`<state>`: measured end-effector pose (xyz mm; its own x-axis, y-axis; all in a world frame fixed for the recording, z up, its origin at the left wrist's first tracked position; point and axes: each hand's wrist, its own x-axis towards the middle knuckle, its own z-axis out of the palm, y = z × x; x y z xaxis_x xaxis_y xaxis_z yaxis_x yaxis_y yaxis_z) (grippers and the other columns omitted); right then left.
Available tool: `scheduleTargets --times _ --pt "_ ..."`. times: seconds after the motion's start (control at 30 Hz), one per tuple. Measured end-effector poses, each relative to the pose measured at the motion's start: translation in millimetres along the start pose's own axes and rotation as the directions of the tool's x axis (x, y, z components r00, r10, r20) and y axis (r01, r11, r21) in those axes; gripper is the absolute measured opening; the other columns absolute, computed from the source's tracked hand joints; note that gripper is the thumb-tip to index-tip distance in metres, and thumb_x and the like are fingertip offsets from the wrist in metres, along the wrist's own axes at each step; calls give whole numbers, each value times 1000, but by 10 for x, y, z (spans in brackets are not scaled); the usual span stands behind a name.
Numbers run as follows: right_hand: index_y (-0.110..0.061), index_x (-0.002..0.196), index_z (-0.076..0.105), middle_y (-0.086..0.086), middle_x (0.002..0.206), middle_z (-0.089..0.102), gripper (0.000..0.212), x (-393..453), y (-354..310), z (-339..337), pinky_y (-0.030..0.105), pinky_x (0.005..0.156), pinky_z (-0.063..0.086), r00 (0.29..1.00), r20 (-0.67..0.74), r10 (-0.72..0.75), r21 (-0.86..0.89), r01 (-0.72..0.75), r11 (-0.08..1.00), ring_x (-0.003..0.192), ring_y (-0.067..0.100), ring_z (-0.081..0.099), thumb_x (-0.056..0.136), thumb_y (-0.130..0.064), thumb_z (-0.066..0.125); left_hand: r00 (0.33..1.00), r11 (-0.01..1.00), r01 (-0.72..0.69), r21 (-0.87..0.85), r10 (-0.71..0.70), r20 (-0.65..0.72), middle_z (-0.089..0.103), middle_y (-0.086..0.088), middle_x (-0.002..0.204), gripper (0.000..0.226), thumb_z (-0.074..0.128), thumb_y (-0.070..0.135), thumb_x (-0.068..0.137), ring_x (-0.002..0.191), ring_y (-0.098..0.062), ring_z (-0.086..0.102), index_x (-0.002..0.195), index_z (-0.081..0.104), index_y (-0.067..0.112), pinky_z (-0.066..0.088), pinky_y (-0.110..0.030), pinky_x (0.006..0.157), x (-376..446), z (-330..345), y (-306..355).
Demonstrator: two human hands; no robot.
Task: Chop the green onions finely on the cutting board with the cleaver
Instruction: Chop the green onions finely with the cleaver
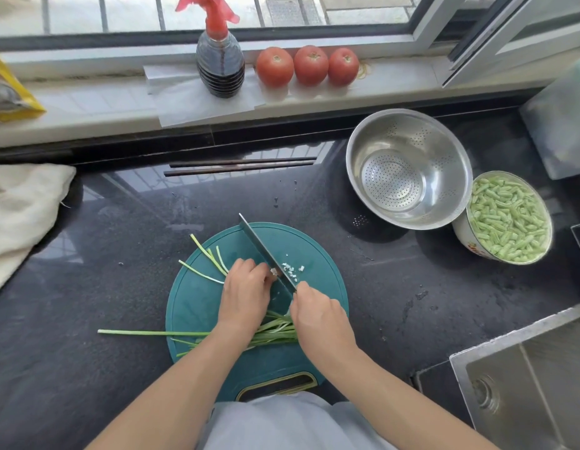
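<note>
A round teal cutting board [197,306] lies on the dark counter in front of me. My left hand [246,293] has its fingers curled down over a bunch of green onions [210,258], whose green ends stick out to the left. My right hand [317,316] grips the handle of the cleaver [262,245], its blade edge down on the board right beside my left fingertips. Small white chopped pieces [291,269] lie to the right of the blade. More green onion stalks [152,333] lie across the near part of the board, under my forearms.
A steel colander bowl [408,167] and a bowl of cut green beans [509,216] stand at the right. Chopsticks [239,167] lie behind the board. A cloth [22,206] is at the left, a sink [525,378] at the near right. A sauce bottle [220,63] and three tomatoes [309,64] stand on the sill.
</note>
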<state>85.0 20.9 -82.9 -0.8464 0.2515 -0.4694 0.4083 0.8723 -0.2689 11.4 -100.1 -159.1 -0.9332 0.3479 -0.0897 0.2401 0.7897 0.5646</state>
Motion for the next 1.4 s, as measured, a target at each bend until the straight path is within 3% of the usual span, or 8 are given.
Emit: scheduleTargets --times 0.23,0.33,0.4,0.5,0.7,0.87,1.1,1.4 --pt "-20 90 45 2 84 65 21 197 -96 17 45 65 53 997 -79 -18 47 22 999 74 30 65 105 -30 35 976 971 -214 103 218 -25 50 -7 67 20 73 1 83 70 -27 43 67 62 7 39 -39 59 -35 -7 -51" --pt "-20 89 45 -1 82 63 22 195 -29 -14 41 63 49 994 -109 3 76 5 997 73 26 63 105 -30 35 964 957 -257 134 263 -29 54 -7 74 6 69 3 88 74 -27 45 83 71 5 45 -41 63 -92 1 -111" --pt "-20 86 42 -2 78 58 22 144 27 -27 40 60 41 994 -113 -3 79 12 997 70 28 59 105 -29 35 961 951 -270 152 276 -24 56 -8 78 9 70 2 88 75 -28 47 96 74 4 47 -42 65 -116 -15 -135" --pt "-20 83 38 -1 74 55 23 12 40 -18 41 60 40 998 -64 -2 69 7 998 66 32 53 104 -28 34 969 956 -244 163 247 5 54 -7 77 18 72 -5 81 74 -27 45 96 75 5 45 -39 64 -123 -25 -127" --pt "-19 86 35 5 83 61 21 -108 -67 70 45 66 47 1000 -18 20 43 -19 999 76 37 59 105 -27 33 990 977 -140 161 138 25 48 -4 68 16 76 -8 73 69 -25 42 76 71 7 31 -33 56 -110 -53 -90" --pt "-18 91 43 7 87 66 20 135 -206 134 44 65 49 996 -93 11 48 -7 999 78 37 64 105 -29 34 988 977 -152 147 151 22 47 -5 66 20 77 -9 71 67 -25 43 71 66 8 26 -30 58 -84 -68 -75" --pt "-18 89 45 2 80 62 22 112 -64 17 44 63 46 992 -126 19 92 -7 996 71 33 60 105 -29 36 991 990 -119 70 122 -52 48 -4 70 19 72 4 86 72 -24 39 71 61 9 37 -38 63 -77 -55 -114" --pt "-17 87 42 5 82 63 21 -35 -108 123 46 68 51 999 -33 29 65 -27 997 75 34 61 104 -28 36 990 982 -129 141 136 -42 56 0 75 17 74 13 87 79 -26 45 73 64 13 31 -38 68 -84 -75 -143"
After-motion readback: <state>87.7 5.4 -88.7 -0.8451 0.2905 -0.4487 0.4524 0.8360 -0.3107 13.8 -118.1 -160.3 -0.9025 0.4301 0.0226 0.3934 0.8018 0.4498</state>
